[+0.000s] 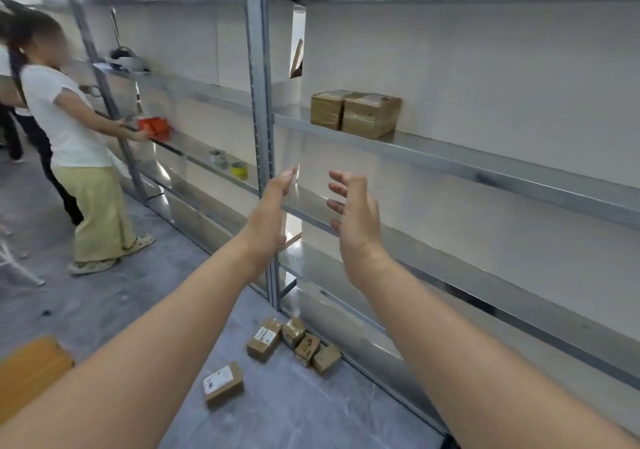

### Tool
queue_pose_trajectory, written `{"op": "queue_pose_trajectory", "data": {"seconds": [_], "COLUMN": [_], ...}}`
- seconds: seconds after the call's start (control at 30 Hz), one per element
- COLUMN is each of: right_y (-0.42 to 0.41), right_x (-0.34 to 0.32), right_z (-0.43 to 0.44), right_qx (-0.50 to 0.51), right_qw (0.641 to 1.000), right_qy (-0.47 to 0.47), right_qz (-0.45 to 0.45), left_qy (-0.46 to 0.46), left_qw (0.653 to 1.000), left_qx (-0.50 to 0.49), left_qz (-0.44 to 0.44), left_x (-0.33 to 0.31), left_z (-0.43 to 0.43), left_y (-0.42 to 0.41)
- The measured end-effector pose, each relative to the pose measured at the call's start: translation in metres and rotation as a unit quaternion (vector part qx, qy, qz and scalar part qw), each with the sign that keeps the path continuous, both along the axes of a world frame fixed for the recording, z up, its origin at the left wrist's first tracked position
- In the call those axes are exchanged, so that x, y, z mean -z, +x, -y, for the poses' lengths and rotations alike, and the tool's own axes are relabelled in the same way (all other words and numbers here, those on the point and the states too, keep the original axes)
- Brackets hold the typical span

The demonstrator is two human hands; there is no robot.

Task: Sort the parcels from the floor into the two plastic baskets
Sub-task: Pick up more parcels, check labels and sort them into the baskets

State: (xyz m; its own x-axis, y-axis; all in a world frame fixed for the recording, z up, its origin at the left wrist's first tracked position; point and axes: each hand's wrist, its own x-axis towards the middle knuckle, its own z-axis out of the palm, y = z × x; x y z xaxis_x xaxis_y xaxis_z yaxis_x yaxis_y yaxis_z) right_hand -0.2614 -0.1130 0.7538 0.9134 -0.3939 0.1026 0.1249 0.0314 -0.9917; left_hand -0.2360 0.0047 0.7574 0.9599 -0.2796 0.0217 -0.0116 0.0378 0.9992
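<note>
Parcels point(265, 339) on floor point(104, 292), below empty hands point(356, 220)

left grip point(272, 213): bare | right grip point(356, 220): bare | forearms point(156, 344): bare to frame edge

Views: one, the wide-angle head camera.
Vantage: head height, looking out along both bare forearms.
Facing: forward and down, at the metal shelving point(258, 85) just beyond the fingers of the left hand point(273, 213) and right hand point(356, 223).
Nearness: close, arms fill the lower frame, hands mid-frame.
Below the fingers: grey floor point(104, 303) and parcels point(265, 339) in view.
Left of the fingers: another person point(65, 119), farther along the shelving.
</note>
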Motion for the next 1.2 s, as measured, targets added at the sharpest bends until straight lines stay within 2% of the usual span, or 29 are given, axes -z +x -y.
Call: {"op": "queue_pose_trajectory", "data": {"seconds": [0.43,0.73,0.97,1.2], "right_y": [0.104,0.171,0.224,0.271], "right_x": [0.102,0.169,0.199,0.24], "right_z": [0.01,0.021,-0.035,-0.134], "right_qx": [-0.137,-0.167,-0.183,-0.188], "right_qw": [0.987,0.974,0.963,0.948], "right_qy": [-0.009,-0.015,-0.028,-0.043], "right_qz": [-0.088,-0.152,-0.197,-0.253], "left_qy": [0.024,0.031,0.032,0.03], "left_qw": [0.985,0.97,0.959,0.945], "left_qx": [-0.148,-0.195,-0.216,-0.211], "left_qz": [-0.087,-0.144,-0.181,-0.247], "left_x": [0.097,0.149,0.191,0.251], "left_z": [0.005,0.007,-0.047,-0.143], "left_y": [0.075,0.128,0.181,0.235]}}
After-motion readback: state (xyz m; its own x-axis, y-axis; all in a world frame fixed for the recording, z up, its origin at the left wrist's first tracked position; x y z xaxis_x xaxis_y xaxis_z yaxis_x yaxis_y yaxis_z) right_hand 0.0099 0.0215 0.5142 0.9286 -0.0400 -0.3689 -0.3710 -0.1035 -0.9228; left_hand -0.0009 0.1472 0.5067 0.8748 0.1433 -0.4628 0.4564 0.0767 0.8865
